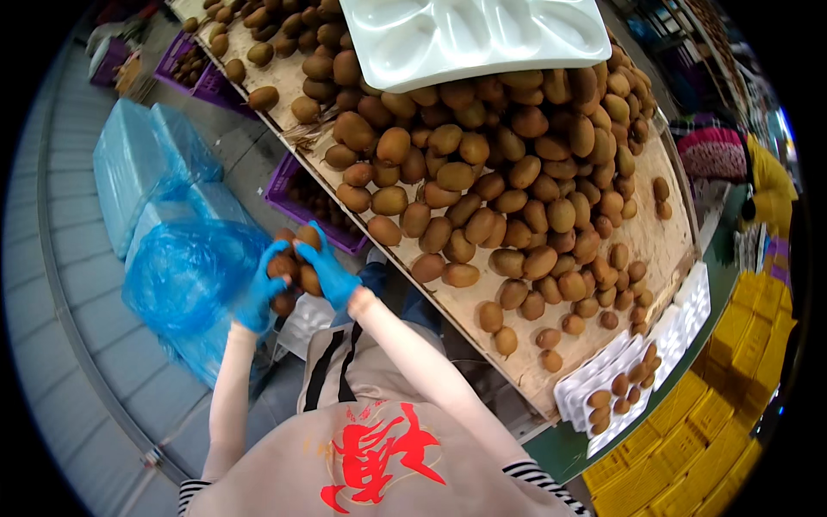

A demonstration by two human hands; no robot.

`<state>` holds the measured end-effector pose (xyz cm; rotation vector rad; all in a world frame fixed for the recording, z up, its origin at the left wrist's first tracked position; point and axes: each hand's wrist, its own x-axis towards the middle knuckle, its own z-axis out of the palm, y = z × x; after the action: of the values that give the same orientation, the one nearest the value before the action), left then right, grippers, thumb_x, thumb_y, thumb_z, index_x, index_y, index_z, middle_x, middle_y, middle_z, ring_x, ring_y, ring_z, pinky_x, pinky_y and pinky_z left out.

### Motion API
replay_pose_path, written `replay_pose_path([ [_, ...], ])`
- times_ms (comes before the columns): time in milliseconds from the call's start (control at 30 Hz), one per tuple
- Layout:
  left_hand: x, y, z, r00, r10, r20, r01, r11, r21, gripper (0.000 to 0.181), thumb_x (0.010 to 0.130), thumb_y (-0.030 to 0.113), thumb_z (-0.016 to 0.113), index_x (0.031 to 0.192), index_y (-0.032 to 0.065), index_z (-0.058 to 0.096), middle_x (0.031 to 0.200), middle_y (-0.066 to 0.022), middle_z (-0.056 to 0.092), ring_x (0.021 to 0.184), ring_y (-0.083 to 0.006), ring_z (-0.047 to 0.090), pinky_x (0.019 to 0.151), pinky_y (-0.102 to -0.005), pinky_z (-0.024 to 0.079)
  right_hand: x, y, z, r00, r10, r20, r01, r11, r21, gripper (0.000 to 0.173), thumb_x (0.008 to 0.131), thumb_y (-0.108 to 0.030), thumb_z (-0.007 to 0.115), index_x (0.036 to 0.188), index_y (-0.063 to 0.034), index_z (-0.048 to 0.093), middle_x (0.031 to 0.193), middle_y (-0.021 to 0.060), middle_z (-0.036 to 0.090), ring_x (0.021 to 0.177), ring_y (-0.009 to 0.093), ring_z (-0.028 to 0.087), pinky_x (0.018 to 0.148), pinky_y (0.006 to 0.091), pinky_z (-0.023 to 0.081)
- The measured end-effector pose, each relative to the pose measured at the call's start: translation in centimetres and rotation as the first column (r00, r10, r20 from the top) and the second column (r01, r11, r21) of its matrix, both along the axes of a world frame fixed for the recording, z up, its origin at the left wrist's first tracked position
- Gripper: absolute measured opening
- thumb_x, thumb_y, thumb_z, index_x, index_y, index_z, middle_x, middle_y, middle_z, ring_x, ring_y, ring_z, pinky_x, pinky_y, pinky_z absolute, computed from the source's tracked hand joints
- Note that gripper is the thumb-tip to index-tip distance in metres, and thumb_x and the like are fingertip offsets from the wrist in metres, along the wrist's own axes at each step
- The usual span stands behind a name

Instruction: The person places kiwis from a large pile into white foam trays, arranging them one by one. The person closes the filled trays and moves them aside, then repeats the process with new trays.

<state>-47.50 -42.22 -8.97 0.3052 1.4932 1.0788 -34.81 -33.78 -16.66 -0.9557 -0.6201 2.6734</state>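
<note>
My left hand point(257, 294) and my right hand point(331, 268), both in blue gloves, are closed around several brown kiwifruits point(284, 266). The fruits are bunched between the two palms, and the fingers cover parts of them. Just below the hands, a white moulded tray point(307, 321) shows partly, near my apron point(381, 446). To the right, a heap of loose kiwifruits point(478, 220) covers much of a wooden sorting table point(478, 316). On top of the heap, at the upper edge of view, sits a stack of white moulded trays point(478, 39).
Foam blocks in blue plastic point(129, 168) and a blue plastic bag point(194, 278) stand left. A purple crate point(278, 187) holds kiwifruits under the table edge. Filled white trays point(620, 413) lie on a green surface point(568, 452), beside yellow crates point(685, 439). Another person point(717, 152) appears far right.
</note>
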Motion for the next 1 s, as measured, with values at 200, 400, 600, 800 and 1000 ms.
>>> replay_pose_path([
  [200,-12.6,0.7,-20.1,0.863,0.430,0.266,-0.377,0.898,-0.227,0.071,0.084,0.057,0.061,0.140,0.0174,0.043,0.124,-0.0083,0.052,0.108,-0.0271,0.053,0.089,-0.0406,0.050,-8.9,1.1,-7.4,0.871,-0.056,0.488,-0.020,0.988,0.150,0.091,0.087,-0.057,0.057,0.154,-0.0217,0.007,0.155,0.0271,0.001,0.137,0.050,0.023,0.106,0.0513,0.036],
  [400,-5.5,7.2,-15.6,0.783,0.214,-0.584,-0.221,0.973,0.061,0.061,0.093,0.024,0.060,0.144,0.0057,0.033,0.141,-0.0154,0.041,0.126,-0.0281,0.043,0.107,-0.0411,0.034,3.9,-4.9,-4.4,0.971,0.052,0.234,-0.149,0.896,0.418,0.060,0.095,-0.042,0.053,0.141,-0.0049,0.042,0.139,0.0169,0.043,0.125,0.025,0.046,0.103,0.0354,0.037],
  [600,7.9,5.5,-5.3,0.605,-0.045,-0.795,0.403,0.878,0.257,0.054,0.091,0.005,0.060,0.141,0.0035,0.041,0.140,-0.0112,0.042,0.130,-0.0257,0.039,0.112,-0.0392,0.028,24.7,-11.2,4.2,0.602,-0.728,0.328,0.517,0.668,0.535,0.026,0.095,-0.017,0.057,0.116,-0.0021,0.061,0.104,0.0072,0.063,0.093,0.016,0.060,0.086,0.0307,0.048],
  [800,22.8,9.5,-4.8,0.370,-0.266,-0.890,0.901,0.336,0.275,0.054,0.078,0.001,0.068,0.129,0.0051,0.052,0.133,-0.0187,0.050,0.122,-0.0385,0.046,0.103,-0.0444,0.038,35.5,-12.5,-0.7,-0.101,-0.881,0.462,-0.219,0.473,0.853,0.047,0.083,-0.013,0.070,0.127,-0.0074,0.055,0.117,0.0169,0.059,0.104,0.028,0.057,0.094,0.0373,0.044],
  [1000,29.0,15.6,-7.5,0.038,-0.322,-0.946,0.977,0.209,-0.031,0.079,0.072,0.022,0.080,0.139,0.0080,0.041,0.145,-0.0232,0.036,0.132,-0.0412,0.036,0.109,-0.0465,0.034,32.9,-7.5,3.3,0.119,-0.806,0.579,-0.555,0.430,0.712,0.068,0.073,-0.026,0.078,0.133,-0.0115,0.050,0.128,0.0187,0.049,0.120,0.038,0.045,0.102,0.0496,0.036],
])
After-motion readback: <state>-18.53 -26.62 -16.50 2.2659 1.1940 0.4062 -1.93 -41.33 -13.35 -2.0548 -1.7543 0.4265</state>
